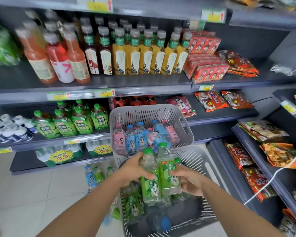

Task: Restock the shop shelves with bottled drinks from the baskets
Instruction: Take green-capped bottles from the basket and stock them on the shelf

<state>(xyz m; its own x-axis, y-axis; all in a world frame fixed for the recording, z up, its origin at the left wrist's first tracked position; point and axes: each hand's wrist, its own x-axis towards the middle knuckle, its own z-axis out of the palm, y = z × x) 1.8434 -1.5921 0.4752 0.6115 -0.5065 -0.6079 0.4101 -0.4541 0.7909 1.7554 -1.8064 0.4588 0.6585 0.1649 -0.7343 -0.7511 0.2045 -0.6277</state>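
Observation:
Two grey slatted baskets stand in front of the shelves. The far basket (pixel 184 120) holds several pink and blue bottled drinks (pixel 138 135). Above the near basket (pixel 205 170) I hold two green-labelled bottles upright. My left hand (pixel 135 168) grips the left green bottle (pixel 149 178), and my right hand (pixel 190 181) grips the right green bottle (pixel 168 170). More green bottles (pixel 133 206) and a blue-capped one (pixel 165 221) lie in the near basket. Green tea bottles (pixel 82 122) stand on the middle shelf (pixel 46 142).
The upper shelf (pixel 126 84) carries juice and tea bottles and red drink cartons (pixel 208 69). Snack packets (pixel 210 100) fill the right-hand shelves. Water multipacks (pixel 60 155) sit on the bottom shelf. A few loose bottles (pixel 94 176) stand on the tiled floor. A white cord (pixel 273 177) hangs at right.

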